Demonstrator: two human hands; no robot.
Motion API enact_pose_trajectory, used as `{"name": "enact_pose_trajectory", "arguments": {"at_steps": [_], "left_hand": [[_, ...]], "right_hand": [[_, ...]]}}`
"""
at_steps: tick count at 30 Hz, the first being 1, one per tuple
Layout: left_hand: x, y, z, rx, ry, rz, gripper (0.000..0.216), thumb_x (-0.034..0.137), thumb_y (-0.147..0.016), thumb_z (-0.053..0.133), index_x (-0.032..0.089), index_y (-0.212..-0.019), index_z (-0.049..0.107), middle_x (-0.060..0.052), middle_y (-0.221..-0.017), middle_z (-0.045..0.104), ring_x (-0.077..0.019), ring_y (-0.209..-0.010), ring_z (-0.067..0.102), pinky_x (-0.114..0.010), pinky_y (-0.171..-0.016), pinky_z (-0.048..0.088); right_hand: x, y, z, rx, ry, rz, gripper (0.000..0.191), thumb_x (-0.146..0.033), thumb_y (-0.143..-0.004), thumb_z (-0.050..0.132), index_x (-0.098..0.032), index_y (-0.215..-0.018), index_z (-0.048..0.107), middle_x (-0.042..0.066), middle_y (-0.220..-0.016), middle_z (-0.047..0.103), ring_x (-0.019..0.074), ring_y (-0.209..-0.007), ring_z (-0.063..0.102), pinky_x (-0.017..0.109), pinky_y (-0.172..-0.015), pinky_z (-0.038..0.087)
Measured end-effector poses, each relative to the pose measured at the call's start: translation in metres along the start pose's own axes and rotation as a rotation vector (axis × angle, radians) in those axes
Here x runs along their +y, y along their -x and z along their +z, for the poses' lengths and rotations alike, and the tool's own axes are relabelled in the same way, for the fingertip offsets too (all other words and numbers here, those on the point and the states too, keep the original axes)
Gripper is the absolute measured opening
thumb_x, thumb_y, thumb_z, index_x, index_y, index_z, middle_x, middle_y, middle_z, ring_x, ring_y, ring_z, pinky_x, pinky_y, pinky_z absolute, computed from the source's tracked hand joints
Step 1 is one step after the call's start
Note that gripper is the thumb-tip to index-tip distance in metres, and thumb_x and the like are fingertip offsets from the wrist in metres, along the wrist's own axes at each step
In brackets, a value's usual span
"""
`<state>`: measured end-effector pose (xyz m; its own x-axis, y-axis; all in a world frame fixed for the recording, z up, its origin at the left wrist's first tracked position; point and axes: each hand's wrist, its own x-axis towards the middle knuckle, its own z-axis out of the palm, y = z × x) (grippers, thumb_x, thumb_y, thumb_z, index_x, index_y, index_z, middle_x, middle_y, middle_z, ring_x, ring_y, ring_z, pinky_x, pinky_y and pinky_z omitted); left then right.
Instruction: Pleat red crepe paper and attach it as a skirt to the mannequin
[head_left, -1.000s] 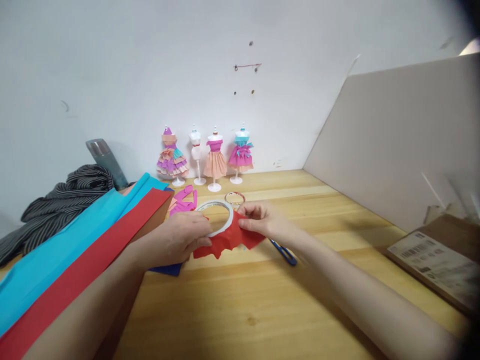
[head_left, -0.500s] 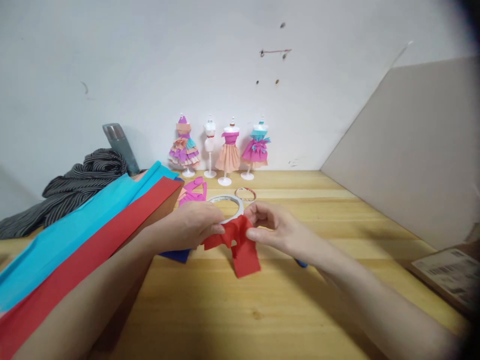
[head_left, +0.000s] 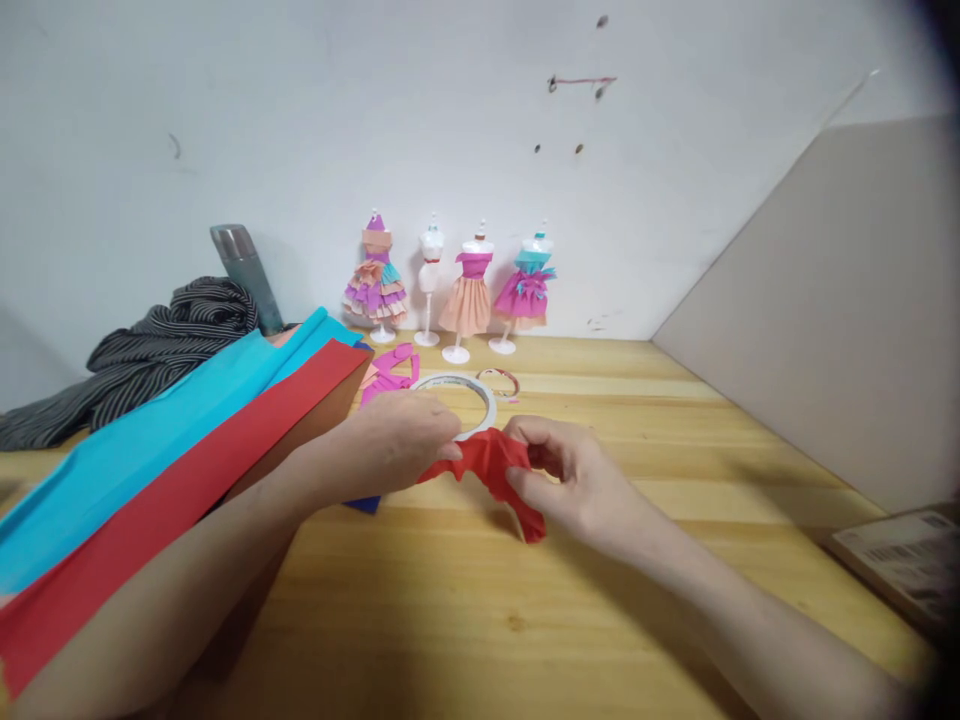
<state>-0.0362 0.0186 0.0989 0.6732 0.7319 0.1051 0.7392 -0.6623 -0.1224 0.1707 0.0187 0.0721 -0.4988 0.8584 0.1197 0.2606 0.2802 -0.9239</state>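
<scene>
Both hands meet over the wooden table (head_left: pixel 525 600) around a small piece of red crepe paper (head_left: pixel 491 468). My left hand (head_left: pixel 394 445) pinches its left end, fingers closed. My right hand (head_left: pixel 574 480) curls round its right part and bunches it, with a corner hanging below the thumb. Just behind the hands lies a white tape roll (head_left: pixel 459 395), touching or nearly touching my left fingers.
Long blue (head_left: pixel 150 440) and red (head_left: pixel 180 490) paper sheets lie at left, beside a striped cloth (head_left: pixel 157 345) and a grey flask (head_left: pixel 244 275). Several dressed mini mannequins (head_left: pixel 465 290) stand by the wall. A smaller ring (head_left: pixel 501 382), pink scraps (head_left: pixel 390 372) and a cardboard box (head_left: pixel 900 565) are nearby.
My right hand has gathered the red paper tighter, so the hanging flap is shorter. The view has shifted, so everything sits further right and the scissors are no longer seen.
</scene>
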Motion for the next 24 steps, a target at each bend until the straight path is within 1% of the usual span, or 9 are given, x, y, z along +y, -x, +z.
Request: {"name": "enact_pose_trajectory", "arguments": {"at_steps": [3, 6, 9, 12, 14, 17, 20, 22, 24], "left_hand": [[0.002, 0.001, 0.001, 0.042, -0.044, 0.054, 0.027, 0.029, -0.093, 0.056, 0.015, -0.070, 0.057, -0.002, -0.069, 0.059, -0.0165, -0.064, 0.054, -0.026, -0.057, 0.038], [0.003, 0.003, 0.003, 0.075, -0.083, 0.102, 0.022, 0.020, -0.092, 0.055, 0.015, -0.070, 0.056, -0.003, -0.071, 0.061, -0.0181, -0.067, 0.056, -0.028, -0.059, 0.040], [0.004, 0.005, 0.006, 0.132, -0.148, 0.114, 0.021, 0.008, -0.087, 0.052, 0.016, -0.068, 0.054, -0.004, -0.069, 0.060, -0.0187, -0.065, 0.055, -0.029, -0.059, 0.040], [0.004, 0.006, 0.008, 0.202, -0.234, 0.134, 0.022, 0.003, -0.082, 0.048, 0.016, -0.065, 0.053, -0.005, -0.065, 0.058, -0.0190, -0.061, 0.052, -0.030, -0.058, 0.041], [0.004, 0.006, 0.009, 0.227, -0.262, 0.155, 0.022, 0.000, -0.078, 0.046, 0.017, -0.064, 0.052, -0.005, -0.063, 0.058, -0.0188, -0.059, 0.051, -0.030, -0.057, 0.041], [0.003, 0.005, 0.009, 0.230, -0.284, 0.155, 0.022, 0.001, -0.078, 0.046, 0.017, -0.065, 0.052, -0.005, -0.063, 0.057, -0.0184, -0.059, 0.051, -0.030, -0.056, 0.040], [0.001, 0.004, 0.008, 0.208, -0.312, 0.116, 0.022, 0.004, -0.083, 0.047, 0.017, -0.065, 0.052, -0.005, -0.063, 0.057, -0.0186, -0.058, 0.050, -0.031, -0.056, 0.040], [-0.001, 0.004, 0.008, 0.192, -0.289, 0.092, 0.022, 0.007, -0.085, 0.049, 0.016, -0.066, 0.052, -0.005, -0.065, 0.057, -0.0188, -0.060, 0.051, -0.031, -0.057, 0.041], [-0.001, 0.005, 0.007, 0.171, -0.220, 0.077, 0.021, 0.011, -0.088, 0.050, 0.016, -0.068, 0.053, -0.005, -0.067, 0.058, -0.0188, -0.063, 0.053, -0.031, -0.059, 0.042]], "right_hand": [[0.002, -0.005, -0.002, 0.040, 0.005, 0.007, 0.024, -0.039, -0.070, 0.064, -0.020, -0.066, 0.049, -0.001, -0.060, 0.051, 0.0119, -0.053, 0.047, 0.025, -0.049, 0.038], [0.008, -0.010, -0.002, 0.095, 0.033, 0.049, 0.028, -0.044, -0.069, 0.066, -0.019, -0.064, 0.053, -0.001, -0.058, 0.051, 0.0114, -0.050, 0.046, 0.025, -0.046, 0.036], [0.013, -0.010, 0.000, 0.122, 0.044, 0.082, 0.032, -0.046, -0.071, 0.065, -0.021, -0.058, 0.050, -0.002, -0.051, 0.047, 0.0109, -0.045, 0.043, 0.024, -0.041, 0.031], [0.011, -0.008, 0.003, 0.131, 0.066, 0.057, 0.036, -0.044, -0.073, 0.063, -0.021, -0.052, 0.044, -0.003, -0.048, 0.041, 0.0089, -0.043, 0.037, 0.022, -0.038, 0.025], [0.009, -0.006, 0.005, 0.145, 0.083, 0.034, 0.034, -0.040, -0.073, 0.062, -0.021, -0.051, 0.042, -0.004, -0.048, 0.038, 0.0080, -0.043, 0.034, 0.021, -0.038, 0.024], [0.006, -0.003, 0.008, 0.149, 0.070, 0.070, 0.031, -0.039, -0.074, 0.059, -0.022, -0.054, 0.043, -0.005, -0.046, 0.038, 0.0084, -0.038, 0.037, 0.022, -0.035, 0.025], [0.003, 0.002, 0.011, 0.134, 0.093, 0.073, 0.030, -0.038, -0.076, 0.058, -0.023, -0.055, 0.042, -0.004, -0.046, 0.043, 0.0112, -0.038, 0.046, 0.022, -0.034, 0.030], [0.001, 0.006, 0.010, 0.103, 0.131, 0.047, 0.028, -0.036, -0.077, 0.057, -0.022, -0.056, 0.044, -0.002, -0.046, 0.048, 0.0127, -0.040, 0.050, 0.022, -0.036, 0.034], [-0.001, 0.008, 0.008, 0.044, 0.154, 0.055, 0.026, -0.036, -0.079, 0.057, -0.021, -0.060, 0.049, -0.002, -0.046, 0.052, 0.0126, -0.038, 0.050, 0.023, -0.035, 0.034]]}}
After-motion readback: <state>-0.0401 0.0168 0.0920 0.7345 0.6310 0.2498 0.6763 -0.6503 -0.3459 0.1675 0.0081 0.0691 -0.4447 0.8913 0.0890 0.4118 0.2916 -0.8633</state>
